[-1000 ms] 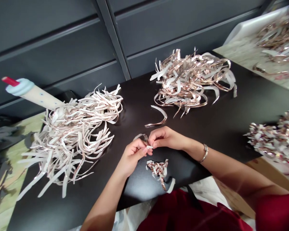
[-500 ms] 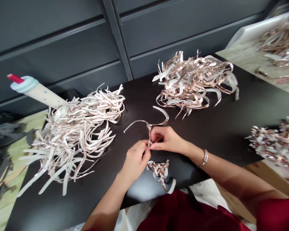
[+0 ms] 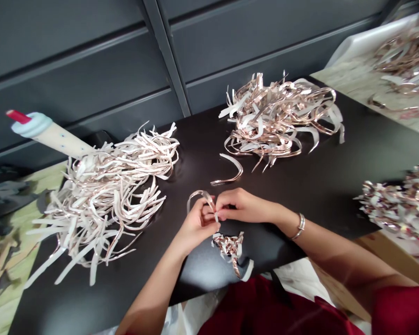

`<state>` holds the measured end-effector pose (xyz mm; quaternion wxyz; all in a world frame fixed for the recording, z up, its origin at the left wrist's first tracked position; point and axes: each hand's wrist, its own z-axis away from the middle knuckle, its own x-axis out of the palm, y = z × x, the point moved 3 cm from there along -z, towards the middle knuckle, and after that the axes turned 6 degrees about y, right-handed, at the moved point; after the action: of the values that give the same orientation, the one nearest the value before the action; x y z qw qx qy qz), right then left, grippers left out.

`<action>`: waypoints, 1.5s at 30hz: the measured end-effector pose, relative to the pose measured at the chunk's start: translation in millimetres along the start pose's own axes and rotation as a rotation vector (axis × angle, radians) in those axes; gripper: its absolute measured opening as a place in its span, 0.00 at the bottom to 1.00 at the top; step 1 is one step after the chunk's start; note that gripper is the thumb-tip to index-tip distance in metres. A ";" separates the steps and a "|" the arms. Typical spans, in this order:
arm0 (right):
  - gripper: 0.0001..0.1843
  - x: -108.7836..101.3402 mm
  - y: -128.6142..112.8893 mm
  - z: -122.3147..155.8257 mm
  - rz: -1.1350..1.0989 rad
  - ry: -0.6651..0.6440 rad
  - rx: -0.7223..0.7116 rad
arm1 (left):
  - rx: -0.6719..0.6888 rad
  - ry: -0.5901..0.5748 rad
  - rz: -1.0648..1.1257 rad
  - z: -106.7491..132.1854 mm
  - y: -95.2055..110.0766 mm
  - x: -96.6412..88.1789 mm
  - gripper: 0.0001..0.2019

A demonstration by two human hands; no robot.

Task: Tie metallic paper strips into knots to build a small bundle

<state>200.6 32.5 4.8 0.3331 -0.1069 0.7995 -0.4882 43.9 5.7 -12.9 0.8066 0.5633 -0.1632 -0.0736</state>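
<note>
Nearest, a dark red garment point(image 3: 265, 311) at the near edge of a black table point(image 3: 310, 195). Left hand point(image 3: 197, 226): closed, fingers curled, gripping one end of a curled foil strip point(image 3: 199, 195) that is white on one face and rose-gold on the other. Right hand point(image 3: 246, 207): closed to a pinch, thumb and fingertips meeting the left hand's grip at the same strip end. The strip arcs up and to the left from the hands, above the table. Right wrist: one metal bangle point(image 3: 300, 226). Just below the hands, near the table edge, a small tangle of short crumpled foil pieces point(image 3: 228, 249). Just beyond the hands, a single loose curved strip point(image 3: 226, 174) lying on the black top. Left of the hands, a large heap of long strips point(image 3: 104, 195), spilling over the table's left edge. Behind that heap, a cream cylinder with a pale blue collar and red tip point(image 3: 45, 132), lying tilted. Far centre, a second heap of long strips point(image 3: 275, 121). Right, a dense heap of short crumpled pieces point(image 3: 398, 202) beyond the table's right edge. Far right, a white tray point(image 3: 366, 42) holding more strips point(image 3: 405, 60). Behind everything, a dark grey slatted panel point(image 3: 73, 70).
</note>
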 end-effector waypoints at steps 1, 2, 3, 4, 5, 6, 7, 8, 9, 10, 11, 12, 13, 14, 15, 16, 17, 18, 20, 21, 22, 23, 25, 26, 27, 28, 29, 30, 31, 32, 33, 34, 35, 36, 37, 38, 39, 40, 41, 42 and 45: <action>0.07 4.3 -2.4 -0.3 0.063 0.016 -0.047 | -0.041 0.018 0.077 -0.8 -1.6 0.0 0.28; 0.06 7.6 -4.2 -0.6 0.133 0.060 -0.085 | -0.064 0.042 0.132 -1.4 -2.7 -0.3 0.31; 0.05 9.9 -5.4 -0.7 0.203 0.125 -0.114 | -0.069 0.068 0.165 -1.9 -3.2 -0.8 0.31; 0.04 11.2 -6.2 -0.5 0.268 0.203 -0.139 | -0.063 0.089 0.183 -2.3 -3.3 -1.4 0.29; 0.03 12.0 -6.7 0.1 0.321 0.279 -0.163 | -0.050 0.102 0.195 -2.8 -3.2 -1.9 0.27; 0.04 12.9 -7.2 0.8 0.353 0.335 -0.190 | -0.037 0.108 0.204 -3.1 -2.9 -2.2 0.25; 0.05 14.3 -7.6 1.5 0.360 0.358 -0.222 | -0.025 0.114 0.214 -3.5 -2.5 -2.6 0.24; 0.06 16.2 -8.0 2.0 0.343 0.350 -0.252 | -0.013 0.122 0.225 -3.9 -2.2 -3.1 0.23; 0.07 18.2 -8.1 2.3 0.312 0.323 -0.271 | -0.005 0.133 0.234 -4.2 -2.0 -3.7 0.22; 0.09 20.1 -8.0 2.6 0.280 0.290 -0.275 | -0.002 0.144 0.239 -4.6 -1.9 -4.5 0.21; 0.11 21.6 -7.7 2.9 0.253 0.255 -0.269 | -0.003 0.151 0.240 -4.8 -1.9 -5.5 0.20; 0.13 22.3 -7.3 3.2 0.235 0.229 -0.255 | -0.010 0.150 0.236 -5.0 -2.0 -6.7 0.19; 0.14 22.3 -6.8 3.7 0.222 0.208 -0.240 | -0.021 0.139 0.229 -5.1 -2.1 -8.1 0.18; 0.14 21.2 -6.4 4.4 0.209 0.197 -0.226 | -0.040 0.116 0.216 -5.0 -2.1 -9.7 0.18; 0.15 19.3 -6.1 5.1 0.191 0.196 -0.213 | -0.065 0.081 0.200 -4.6 -2.0 -11.2 0.17; 0.16 16.9 -5.9 5.9 0.169 0.200 -0.197 | -0.095 0.032 0.182 -4.1 -1.9 -12.4 0.17; 0.18 14.2 -5.8 6.6 0.148 0.209 -0.177 | -0.128 -0.026 0.165 -3.3 -1.6 -13.1 0.17; 0.19 11.9 -6.0 7.1 0.134 0.218 -0.158 | -0.156 -0.084 0.151 -2.5 -1.1 -13.3 0.18; 0.22 9.8 -7.9 7.3 0.135 0.208 -0.133 | -0.177 -0.129 0.151 -1.9 0.5 -13.5 0.23; 0.23 10.4 -9.5 7.0 0.145 0.187 -0.132 | -0.164 -0.092 0.164 -2.6 1.4 -14.2 0.26; 0.23 11.7 -11.4 6.4 0.156 0.162 -0.138 | -0.140 -0.024 0.178 -3.7 2.1 -15.1 0.29; 0.24 13.3 -13.3 5.7 0.165 0.145 -0.148 | -0.117 0.050 0.187 -4.9 2.4 -16.0 0.30; 0.26 16.5 -15.6 4.5 0.171 0.127 -0.160 | -0.102 0.146 0.180 -6.7 1.6 -16.5 0.30; 0.27 17.6 -15.8 4.1 0.170 0.125 -0.159 | -0.111 0.154 0.167 -7.3 0.8 -16.3 0.29; 0.28 18.4 -15.2 3.9 0.167 0.123 -0.154 | -0.126 0.143 0.150 -7.7 0.2 -16.3 0.28; 0.29 18.8 -13.9 4.0 0.161 0.115 -0.144 | -0.137 0.126 0.134 -7.6 0.0 -17.0 0.27; 0.30 18.7 -12.2 4.3 0.147 0.108 -0.131 | -0.143 0.107 0.120 -7.3 0.4 -18.4 0.25; 0.30 17.8 -10.2 4.7 0.122 0.108 -0.114 | -0.148 0.080 0.111 -6.6 1.5 -20.2 0.25; 0.30 15.9 -8.3 5.2 0.082 0.120 -0.092 | -0.157 0.039 0.106 -5.7 2.8 -22.0 0.24; 0.30 13.5 -6.5 5.7 0.027 0.142 -0.064 | -0.172 -0.016 0.103 -4.5 4.3 -23.4 0.24; 0.30 10.8 -5.0 6.0 -0.037 0.165 -0.030 | -0.191 -0.076 0.102 -3.1 5.7 -24.2 0.25; 0.30 8.4 -4.1 6.3 -0.098 0.187 0.000 | -0.207 -0.129 0.105 -1.9 6.9 -24.6 0.26; 0.29 6.7 -4.1 6.3 -0.142 0.199 0.022 | -0.214 -0.161 0.108 -1.0 7.8 -24.6 0.26; 0.30 6.0 -4.8 6.2 -0.161 0.194 0.032 | -0.206 -0.161 0.110 -0.8 8.3 -24.6 0.26; 0.31 6.2 -6.4 5.9 -0.157 0.178 0.023 | -0.184 -0.128 0.106 -1.3 8.2 -24.5 0.25; 0.33 7.3 -8.4 5.6 -0.133 0.157 0.002 | -0.153 -0.070 0.096 -2.2 7.7 -24.4 0.23; 0.34 8.7 -10.4 5.2 -0.100 0.144 -0.025 | -0.118 -0.004 0.079 -3.3 6.8 -24.2 0.20; 0.35 9.9 -11.9 4.9 -0.072 0.143 -0.049 | -0.086 0.055 0.055 -4.3 5.8 -23.9 0.18; 0.35 10.6 -12.5 4.5 -0.056 0.158 -0.060 | -0.065 0.094 0.028 -5.2 4.6 -23.3 0.17; 0.34 10.5 -12.1 4.2 -0.061 0.191 -0.056 | -0.063 0.106 0.003 -5.8 3.5 -22.3 0.17; 0.27 5.5 -5.4 3.2 -0.239 0.330 0.034 | -0.151 0.042 -0.045 -5.7 1.3 -19.8 0.18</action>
<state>197.7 24.8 6.1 0.1391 -0.1140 0.8165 -0.5486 27.3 17.2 -17.0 0.8483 0.5057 -0.1274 -0.0919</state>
